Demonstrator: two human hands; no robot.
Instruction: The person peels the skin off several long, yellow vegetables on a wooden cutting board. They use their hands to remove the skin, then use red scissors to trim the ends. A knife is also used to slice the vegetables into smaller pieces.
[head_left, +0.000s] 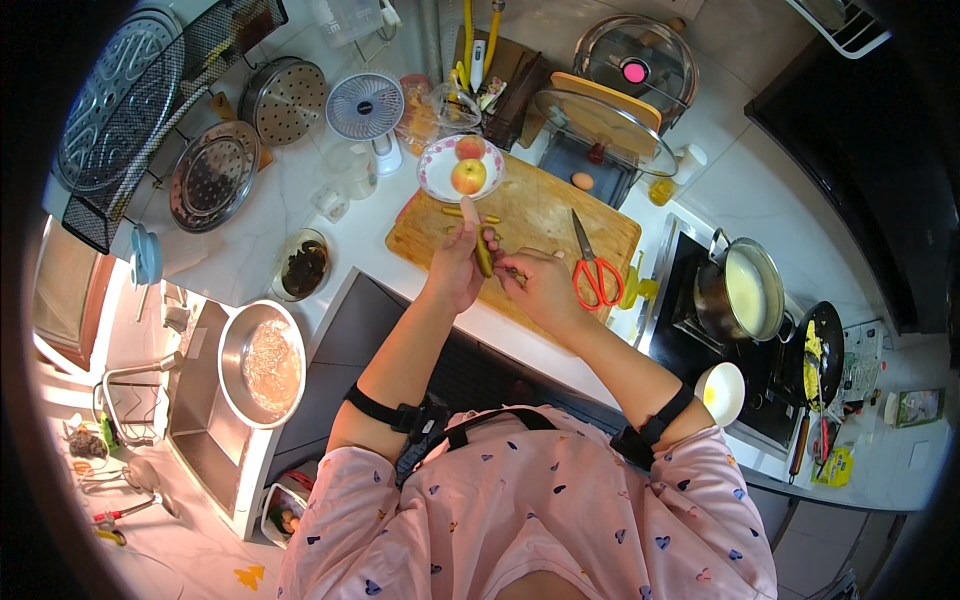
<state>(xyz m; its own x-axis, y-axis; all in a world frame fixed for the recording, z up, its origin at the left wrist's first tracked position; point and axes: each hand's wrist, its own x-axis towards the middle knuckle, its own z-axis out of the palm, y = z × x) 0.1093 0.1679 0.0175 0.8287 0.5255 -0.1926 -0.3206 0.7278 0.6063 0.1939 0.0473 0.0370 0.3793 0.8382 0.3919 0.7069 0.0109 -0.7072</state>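
My left hand is closed around a long, olive-green pickle-like vegetable. A pale pink stick, perhaps a sausage, juts up from the same grip. At the vegetable's lower end are the bent fingers of my right hand; whether they pinch anything is unclear. Both hands are over a wooden cutting board. More of the green pieces lie on the board just beyond my left hand. Scissors with red handles rest on the board's right part, blades pointing away.
Apples sit in a patterned bowl at the board's far edge. Right: a pot of pale liquid, a frying pan and a white bowl. Left: a metal basin by the sink, a bowl of dark food and a small fan.
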